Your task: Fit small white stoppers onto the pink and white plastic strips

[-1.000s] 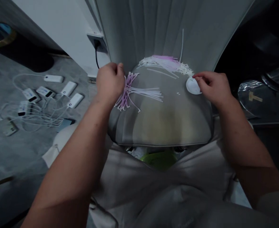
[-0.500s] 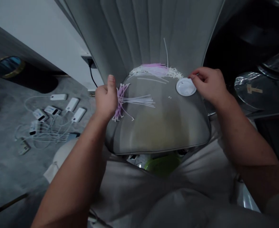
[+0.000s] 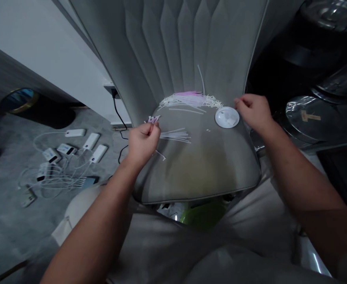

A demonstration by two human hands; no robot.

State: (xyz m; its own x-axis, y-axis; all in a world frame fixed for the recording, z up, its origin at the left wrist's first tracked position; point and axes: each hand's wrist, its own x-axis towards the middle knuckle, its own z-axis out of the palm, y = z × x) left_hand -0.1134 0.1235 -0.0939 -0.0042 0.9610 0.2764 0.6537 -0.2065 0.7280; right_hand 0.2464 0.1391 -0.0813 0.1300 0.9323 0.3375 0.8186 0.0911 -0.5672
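My left hand (image 3: 144, 141) is closed in a pinch at the left side of the grey chair seat (image 3: 211, 165). It partly covers a crossed heap of purple sticks with white ends (image 3: 153, 118) and the left ends of thin white sticks (image 3: 176, 135); whatever is between its fingers is hidden. My right hand (image 3: 254, 112) is also pinched, at the seat's right edge, just right of a round white dish (image 3: 227, 117). Small white bits lie in the dish. Anything in that pinch is too small to make out.
Along the foot of the backrest lies a pile of white-tipped sticks (image 3: 188, 99), with one stick (image 3: 201, 79) leaning up. White power banks (image 3: 91, 141) and tangled cables (image 3: 64, 173) cover floor at left. A black bin (image 3: 40, 108) lies behind them.
My left hand has moved right and toward me, over the purple sticks, and its raised thumb has folded down. My right hand has drawn slightly away from the dish. The view has shifted a little.
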